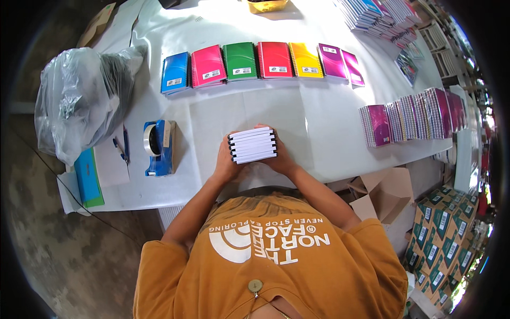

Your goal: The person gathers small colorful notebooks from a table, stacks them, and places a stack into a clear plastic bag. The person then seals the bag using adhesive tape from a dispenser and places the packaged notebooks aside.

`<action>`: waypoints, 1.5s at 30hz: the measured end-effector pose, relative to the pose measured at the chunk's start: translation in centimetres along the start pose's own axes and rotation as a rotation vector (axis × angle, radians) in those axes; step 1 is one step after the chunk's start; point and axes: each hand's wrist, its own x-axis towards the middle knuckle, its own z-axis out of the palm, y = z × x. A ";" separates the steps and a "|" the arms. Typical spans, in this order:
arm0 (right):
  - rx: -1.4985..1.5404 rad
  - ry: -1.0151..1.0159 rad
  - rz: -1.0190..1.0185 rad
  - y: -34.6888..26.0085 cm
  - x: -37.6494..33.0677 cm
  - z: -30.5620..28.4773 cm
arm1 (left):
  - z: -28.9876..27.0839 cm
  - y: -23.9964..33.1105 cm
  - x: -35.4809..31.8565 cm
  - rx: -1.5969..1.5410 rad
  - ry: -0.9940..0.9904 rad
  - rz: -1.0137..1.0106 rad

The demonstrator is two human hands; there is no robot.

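Between my two hands is a stack of small notebooks (253,145), white page edges facing up and dark binding showing at both sides. My left hand (227,159) is wrapped round its left side, and my right hand (280,157) grips the right side. Fingers on the far side are partly hidden by the stack. Beyond it, a row of spiral notebook piles crosses the table: blue (175,69), pink (208,63), green (239,58), red (275,58), yellow (306,57) and purple (332,60).
To the left are a blue tape dispenser (159,154), pens (125,146) and a clear plastic bag (79,101). Purple spiral notebooks (378,125) stand at the right; more stacks (366,16) lie at the far right. An open cardboard box (390,194) sits beside the table's near edge.
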 end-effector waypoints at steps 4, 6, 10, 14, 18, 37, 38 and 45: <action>0.044 0.002 0.067 -0.2 -0.1 -0.4 | -0.5 0.2 0.3 0.004 -0.036 0.055; 0.126 0.017 0.123 -1.4 0.2 -1.0 | -2.0 2.2 0.7 -0.197 -0.031 -0.041; -0.153 -0.053 0.511 -6.2 2.7 -2.5 | -4.9 5.7 1.8 -0.816 -0.161 -0.440; -0.056 -0.163 0.686 -3.7 5.0 -2.3 | -5.7 3.8 3.5 -0.743 -0.395 -0.725; -0.008 -0.228 0.812 -2.5 5.4 -2.0 | -6.2 3.6 4.5 -0.666 -0.498 -0.808; -0.990 0.377 0.472 -2.2 0.4 -4.2 | -6.6 1.2 0.1 0.470 0.148 -0.690; -1.056 0.399 0.419 -0.9 -0.4 -3.5 | -4.4 -1.1 -1.2 0.586 0.199 -0.705; -0.868 0.490 0.329 -0.6 -0.7 -3.0 | -3.3 0.6 -1.2 0.602 0.446 -0.503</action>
